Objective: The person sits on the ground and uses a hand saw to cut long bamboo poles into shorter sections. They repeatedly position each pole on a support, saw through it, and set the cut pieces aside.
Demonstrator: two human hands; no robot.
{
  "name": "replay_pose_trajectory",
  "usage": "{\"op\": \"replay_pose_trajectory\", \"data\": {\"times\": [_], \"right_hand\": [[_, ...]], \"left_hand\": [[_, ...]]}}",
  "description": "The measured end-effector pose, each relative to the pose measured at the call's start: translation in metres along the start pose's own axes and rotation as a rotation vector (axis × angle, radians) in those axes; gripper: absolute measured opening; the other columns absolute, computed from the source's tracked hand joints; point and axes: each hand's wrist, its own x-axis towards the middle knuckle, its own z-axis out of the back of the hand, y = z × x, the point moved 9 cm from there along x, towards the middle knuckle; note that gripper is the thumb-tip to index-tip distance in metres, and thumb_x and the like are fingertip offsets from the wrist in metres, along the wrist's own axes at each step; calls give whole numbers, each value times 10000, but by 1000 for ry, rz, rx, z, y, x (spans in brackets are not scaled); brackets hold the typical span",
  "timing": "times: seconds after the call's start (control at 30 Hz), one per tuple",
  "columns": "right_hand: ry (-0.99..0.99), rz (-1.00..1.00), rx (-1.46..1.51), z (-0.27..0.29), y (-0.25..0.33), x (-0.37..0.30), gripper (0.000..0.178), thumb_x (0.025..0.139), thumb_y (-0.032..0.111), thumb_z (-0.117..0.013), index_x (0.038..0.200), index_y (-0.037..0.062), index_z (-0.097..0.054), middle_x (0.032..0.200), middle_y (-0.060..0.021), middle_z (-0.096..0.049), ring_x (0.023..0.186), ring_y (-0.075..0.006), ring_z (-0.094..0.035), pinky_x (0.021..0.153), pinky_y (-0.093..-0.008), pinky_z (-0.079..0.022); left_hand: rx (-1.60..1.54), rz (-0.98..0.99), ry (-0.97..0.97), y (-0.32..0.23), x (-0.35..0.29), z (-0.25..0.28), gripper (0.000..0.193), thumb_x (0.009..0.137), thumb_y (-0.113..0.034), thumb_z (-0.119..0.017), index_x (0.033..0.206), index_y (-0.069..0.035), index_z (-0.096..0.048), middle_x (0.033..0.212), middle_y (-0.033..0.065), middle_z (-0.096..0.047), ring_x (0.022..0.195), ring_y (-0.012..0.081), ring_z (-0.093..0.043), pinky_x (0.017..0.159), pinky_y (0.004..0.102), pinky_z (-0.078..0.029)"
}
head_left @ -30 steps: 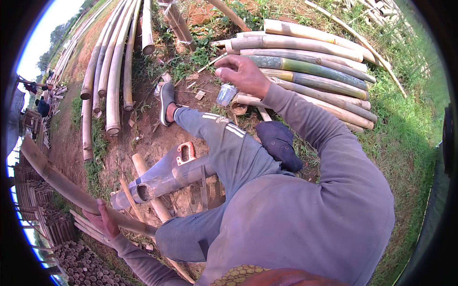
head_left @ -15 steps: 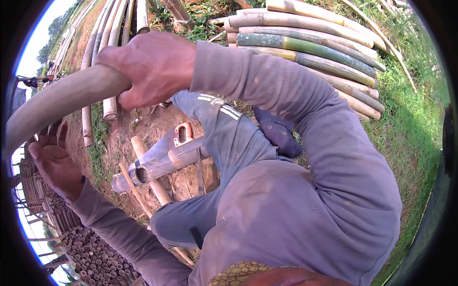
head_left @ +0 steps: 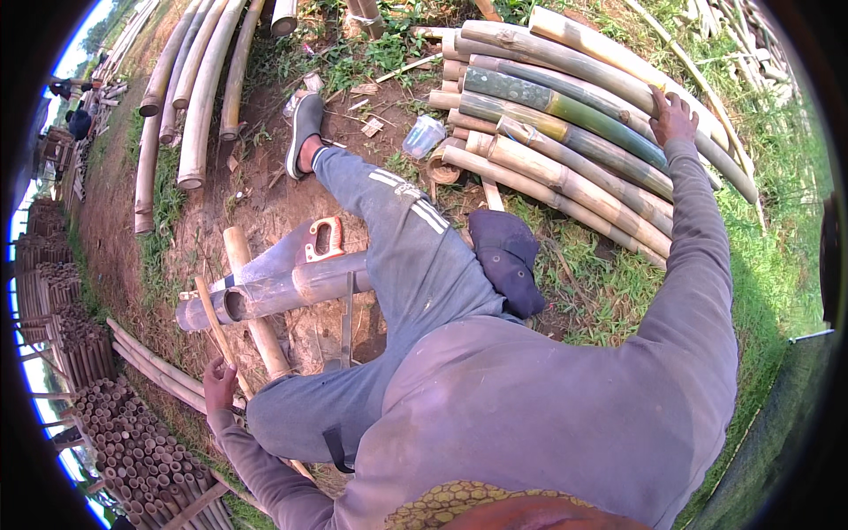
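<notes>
On the far right, my right hand (head_left: 673,117) lies over a bamboo pole (head_left: 565,60) in the upper part of a stack, with its fingers curled onto it. My left hand (head_left: 221,385) is low on the left beside my bent knee, fingers apart, close to a thin bamboo strip (head_left: 215,320); whether it touches the strip I cannot tell. Between my legs a short, thick bamboo piece (head_left: 300,284) lies across a thinner bamboo pole (head_left: 258,331). A handsaw (head_left: 281,256) with a red and white handle rests behind it.
Several bamboo poles (head_left: 208,106) lie at the far left, others (head_left: 163,375) near my left hand. Many cut bamboo ends (head_left: 132,450) are stacked lower left. A clear plastic tub (head_left: 425,137) stands beside the right stack. A dark cap-like cloth (head_left: 505,256) lies by my thigh.
My right hand has let go of the grey pole and swung right onto the stack. My left hand has dropped down toward my knee. The view has shifted, showing more ground.
</notes>
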Motion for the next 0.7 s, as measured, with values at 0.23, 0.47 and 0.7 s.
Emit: {"op": "replay_pose_trajectory", "data": {"times": [0.23,0.47,0.7], "right_hand": [[250,-167,341,-124,60,77,807,987,454,-700,1664,407,-263,1712,-70,-306,1526,-435,-354,1202,-660,-371],[111,-131,257,-165,103,123,844,961,538,-631,1682,311,-258,1757,-95,-222,1574,-451,-260,1259,-616,-265],[-234,132,505,-82,223,67,661,1011,515,-608,1500,74,-554,1494,-194,-573,1420,-364,-506,1190,-489,-405]], "left_hand": [[-73,57,11,49,19,-41,652,932,-346,-814,1434,-28,-547,989,103,-713,762,158,-678,609,291,-527],[-185,146,-78,172,-28,-68,584,959,-250,-794,1391,54,-546,901,110,-741,751,168,-715,658,321,-573],[-300,215,-354,169,-101,-89,351,1013,-276,-723,1281,-51,-704,919,77,-731,837,150,-673,744,345,-539]]}}
